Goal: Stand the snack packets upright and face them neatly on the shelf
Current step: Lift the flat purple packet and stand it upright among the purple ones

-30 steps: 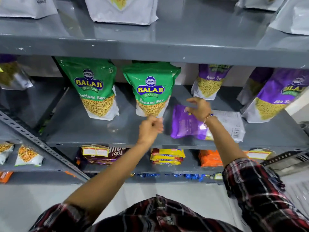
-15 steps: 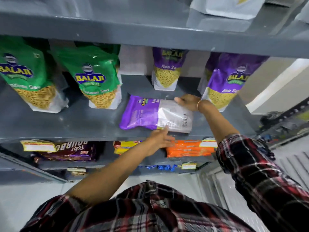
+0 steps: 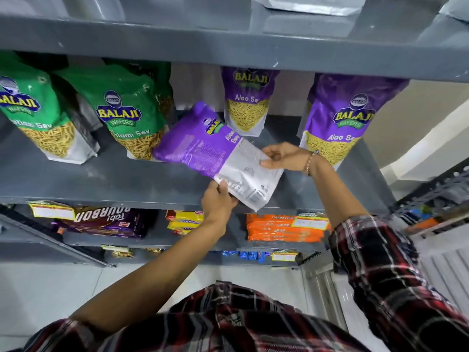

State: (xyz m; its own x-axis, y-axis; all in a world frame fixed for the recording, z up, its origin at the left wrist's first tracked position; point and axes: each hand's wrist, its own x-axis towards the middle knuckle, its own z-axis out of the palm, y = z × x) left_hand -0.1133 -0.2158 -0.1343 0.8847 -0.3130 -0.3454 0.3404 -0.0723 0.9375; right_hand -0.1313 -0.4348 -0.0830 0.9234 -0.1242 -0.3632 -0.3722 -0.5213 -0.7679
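Note:
A purple Aloo Sev packet (image 3: 203, 146) is tilted above the grey shelf (image 3: 114, 179), its printed back toward me and its white bottom end nearest me. My left hand (image 3: 218, 201) grips the bottom edge from below. My right hand (image 3: 284, 157) holds the packet's right side. Two purple Aloo Sev packets stand upright, one at the back (image 3: 247, 102) and one at the right (image 3: 342, 118). Two green Ratlami Sev packets (image 3: 127, 115) (image 3: 38, 115) stand upright on the left.
The upper shelf's edge (image 3: 228, 52) hangs low over the packets. Below lie biscuit packs: brown Bourbon (image 3: 106, 221), yellow (image 3: 184, 221) and orange cashew cookies (image 3: 281, 228). A slotted metal rack (image 3: 431, 196) stands at the right.
The purple packet lay flat on the shelf; both hands have taken hold of it and lifted its top end up and to the left. The view has shifted right.

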